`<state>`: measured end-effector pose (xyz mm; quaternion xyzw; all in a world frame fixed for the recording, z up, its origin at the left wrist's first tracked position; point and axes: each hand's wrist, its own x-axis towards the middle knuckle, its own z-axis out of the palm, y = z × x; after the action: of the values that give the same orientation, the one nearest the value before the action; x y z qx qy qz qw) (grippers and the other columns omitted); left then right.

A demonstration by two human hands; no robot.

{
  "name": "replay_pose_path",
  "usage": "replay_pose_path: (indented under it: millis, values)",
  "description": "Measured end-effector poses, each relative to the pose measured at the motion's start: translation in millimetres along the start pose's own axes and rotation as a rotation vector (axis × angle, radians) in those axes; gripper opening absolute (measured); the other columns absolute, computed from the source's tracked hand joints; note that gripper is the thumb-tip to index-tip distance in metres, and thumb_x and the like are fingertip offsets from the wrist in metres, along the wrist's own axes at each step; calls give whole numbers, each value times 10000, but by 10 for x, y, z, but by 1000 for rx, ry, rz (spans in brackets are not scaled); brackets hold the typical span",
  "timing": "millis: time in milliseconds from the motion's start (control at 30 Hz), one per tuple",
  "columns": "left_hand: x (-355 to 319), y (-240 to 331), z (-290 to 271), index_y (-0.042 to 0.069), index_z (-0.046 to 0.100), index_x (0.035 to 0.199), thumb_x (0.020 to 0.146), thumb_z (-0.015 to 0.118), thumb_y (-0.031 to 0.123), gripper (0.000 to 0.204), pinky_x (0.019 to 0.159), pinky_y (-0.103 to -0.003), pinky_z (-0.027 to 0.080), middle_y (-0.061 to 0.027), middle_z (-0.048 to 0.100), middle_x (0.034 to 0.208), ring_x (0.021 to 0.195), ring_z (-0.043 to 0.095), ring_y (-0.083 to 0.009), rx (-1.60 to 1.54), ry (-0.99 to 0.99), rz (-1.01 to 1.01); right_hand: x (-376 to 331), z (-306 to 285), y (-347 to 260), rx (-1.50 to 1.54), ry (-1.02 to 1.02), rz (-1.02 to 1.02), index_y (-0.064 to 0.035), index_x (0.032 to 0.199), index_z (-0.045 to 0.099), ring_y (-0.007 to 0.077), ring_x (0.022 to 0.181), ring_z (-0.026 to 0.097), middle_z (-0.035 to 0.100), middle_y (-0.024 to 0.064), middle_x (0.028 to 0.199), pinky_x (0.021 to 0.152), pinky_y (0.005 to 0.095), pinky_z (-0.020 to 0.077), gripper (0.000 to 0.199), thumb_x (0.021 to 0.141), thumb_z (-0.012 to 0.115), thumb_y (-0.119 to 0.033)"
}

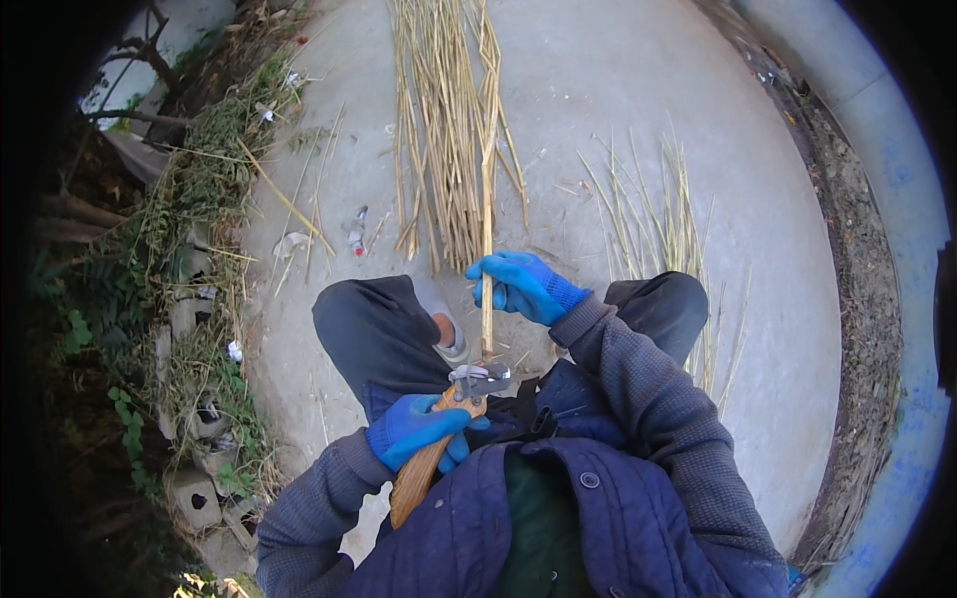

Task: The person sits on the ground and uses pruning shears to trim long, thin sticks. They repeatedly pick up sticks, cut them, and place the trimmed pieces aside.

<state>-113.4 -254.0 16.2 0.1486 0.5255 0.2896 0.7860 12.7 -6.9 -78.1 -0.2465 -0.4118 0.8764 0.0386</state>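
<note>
Our left hand (417,431) grips a wooden-handled knife (439,453); our right hand (523,286) grasps a reed (487,199), which we keep steady against the blade.

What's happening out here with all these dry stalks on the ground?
A person in blue gloves crouches on a concrete floor. The right hand grips one long dry reed stalk upright, its lower end meeting the metal head of a wooden-handled cutting tool held in the left hand. A thick bundle of stalks lies ahead, and a thinner spread of stalks lies to the right. Weeds and hollow blocks line the left edge.
</note>
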Motion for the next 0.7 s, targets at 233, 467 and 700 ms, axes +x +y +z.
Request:
replay_pose_path:
  millis: [233,467,700]
  values:
    - [-36,-73,10,-62,581,1214,955,594,332,471,593,-273,546,-88,680,779,628,643,-156,-71,36,-5,1,35,45,0,-5,-25,-4,1104,631,171,869,674,663,84,931,794,298,562,311,992,535,-278]
    - [-63,-136,29,-55,592,1200,960,591,315,441,598,-275,548,-88,680,780,631,644,-158,-125,78,22,45,43,149,-9,-20,-40,-9,1096,633,161,848,675,669,97,917,750,276,562,306,989,539,-280]
    - [-46,-128,33,-41,595,1198,960,589,303,418,605,-275,551,-91,680,777,629,644,-160,-83,129,-2,81,66,228,-16,-7,-23,5,1076,631,139,742,653,678,109,893,669,246,543,306,990,534,-272]
